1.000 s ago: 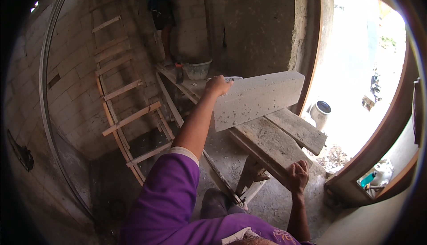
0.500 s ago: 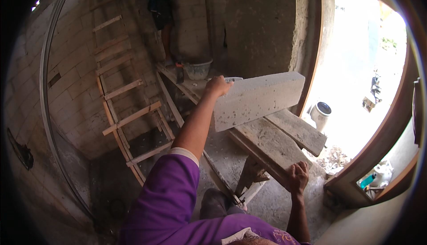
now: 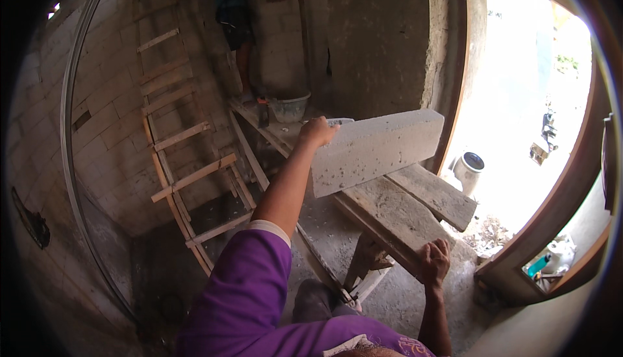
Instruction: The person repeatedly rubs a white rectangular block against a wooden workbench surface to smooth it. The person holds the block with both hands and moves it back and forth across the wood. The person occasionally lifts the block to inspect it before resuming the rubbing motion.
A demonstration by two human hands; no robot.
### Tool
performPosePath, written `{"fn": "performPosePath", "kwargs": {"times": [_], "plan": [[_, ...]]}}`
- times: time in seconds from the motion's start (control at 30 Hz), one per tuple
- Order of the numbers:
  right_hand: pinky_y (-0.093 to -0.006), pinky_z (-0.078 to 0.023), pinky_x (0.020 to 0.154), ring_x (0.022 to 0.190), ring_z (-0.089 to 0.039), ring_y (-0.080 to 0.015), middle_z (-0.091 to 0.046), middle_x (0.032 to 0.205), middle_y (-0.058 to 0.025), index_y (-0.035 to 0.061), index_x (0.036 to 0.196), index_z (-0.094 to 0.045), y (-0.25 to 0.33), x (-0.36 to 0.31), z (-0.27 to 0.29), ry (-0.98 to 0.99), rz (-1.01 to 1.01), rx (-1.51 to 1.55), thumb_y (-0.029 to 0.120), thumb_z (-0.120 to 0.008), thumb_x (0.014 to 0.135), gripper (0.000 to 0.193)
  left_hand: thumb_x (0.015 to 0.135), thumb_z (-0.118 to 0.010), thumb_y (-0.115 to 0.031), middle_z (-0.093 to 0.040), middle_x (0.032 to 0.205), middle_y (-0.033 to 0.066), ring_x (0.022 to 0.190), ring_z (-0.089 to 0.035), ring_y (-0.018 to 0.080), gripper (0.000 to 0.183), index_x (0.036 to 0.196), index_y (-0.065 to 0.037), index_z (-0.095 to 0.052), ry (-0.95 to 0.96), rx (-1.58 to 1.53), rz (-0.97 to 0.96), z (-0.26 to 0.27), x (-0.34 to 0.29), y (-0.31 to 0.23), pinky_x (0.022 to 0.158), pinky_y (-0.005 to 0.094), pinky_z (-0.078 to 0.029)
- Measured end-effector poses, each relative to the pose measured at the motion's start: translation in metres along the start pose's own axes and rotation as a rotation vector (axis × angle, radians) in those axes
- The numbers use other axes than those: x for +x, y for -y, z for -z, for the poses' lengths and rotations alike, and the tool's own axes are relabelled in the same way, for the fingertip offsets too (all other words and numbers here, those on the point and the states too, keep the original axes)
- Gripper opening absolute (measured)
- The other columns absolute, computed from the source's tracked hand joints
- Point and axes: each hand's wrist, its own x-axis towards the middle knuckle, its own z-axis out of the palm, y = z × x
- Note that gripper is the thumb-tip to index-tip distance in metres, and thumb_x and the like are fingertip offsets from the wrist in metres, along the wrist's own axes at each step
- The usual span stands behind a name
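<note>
A long, pale grey lightweight concrete block (image 3: 379, 153), with small pits in its face, stands on edge across the far end of the rough planks. My left hand (image 3: 318, 132) is closed at the block's upper left corner; its fingertips are hidden. Beside that thumb a small greyish edge shows, too little to name. My right hand (image 3: 435, 261) grips the near edge of the wide, mortar-stained plank (image 3: 389, 211), fingers curled over it. A second, narrower plank (image 3: 435, 195) lies alongside, partly under the block.
A wooden ladder (image 3: 195, 177) leans at the left wall. Farther back, a mortar tub (image 3: 290, 107) sits on boards, near another person's legs (image 3: 243, 65). At the right, a bright doorway has a bucket (image 3: 468, 170) and rubble (image 3: 491, 234). Wooden trestle legs (image 3: 363, 263) stand below the planks.
The whole view has shifted slightly. Both hands keep their places on the block and the plank. At the back, the other person's forearm has come into sight.
</note>
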Motion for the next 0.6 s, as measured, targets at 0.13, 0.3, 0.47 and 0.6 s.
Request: {"fn": "performPosePath", "kwargs": {"times": [0.13,0.3,0.47,0.6], "plan": [[-0.0418,-0.045,0.111,0.129,-0.059,-0.0364,-0.07,0.125,-0.0172,0.0001,0.098,-0.078,0.004,0.0,0.001,0.004,-0.024,-0.008,0.015,-0.069,0.093,0.018,0.095,-0.065,-0.055,-0.069,0.129,0.0269,0.123,-0.065,0.0403,0.065,0.126,0.003,-0.068,-0.018,-0.001,-0.003,-0.002,0.0,0.001,0.105,0.0484,-0.051],[-0.0423,-0.044,0.112,0.13,-0.059,-0.0363,-0.069,0.127,-0.0186,-0.0005,0.1,-0.079,0.013,0.001,0.007,0.018,-0.038,-0.013,0.016,-0.069,0.094,0.02,0.095,-0.065,-0.054,-0.069,0.128,0.0275,0.123,-0.065,0.0407,0.065,0.126,0.003,-0.067,-0.012,-0.002,-0.016,0.001,-0.004,-0.003,0.105,0.0487,-0.051],[-0.0414,-0.044,0.112,0.131,-0.059,-0.0357,-0.069,0.127,-0.0177,-0.0005,0.101,-0.079,0.004,-0.001,0.004,0.017,-0.027,-0.017,0.015,-0.07,0.093,0.02,0.095,-0.065,-0.054,-0.069,0.127,0.0275,0.122,-0.065,0.0412,0.065,0.126,0.003,-0.067,-0.025,-0.015,-0.016,0.002,-0.006,-0.003,0.105,0.0487,-0.051],[-0.0454,-0.045,0.112,0.13,-0.06,-0.0395,-0.069,0.128,-0.0188,0.0008,0.101,-0.079,0.002,0.0,0.003,0.014,-0.019,0.004,0.016,-0.071,0.091,0.02,0.095,-0.065,-0.053,-0.069,0.127,0.0269,0.122,-0.065,0.0411,0.064,0.126,0.003,-0.067,-0.029,-0.009,-0.016,-0.001,-0.003,-0.001,0.105,0.0486,-0.051]]}}
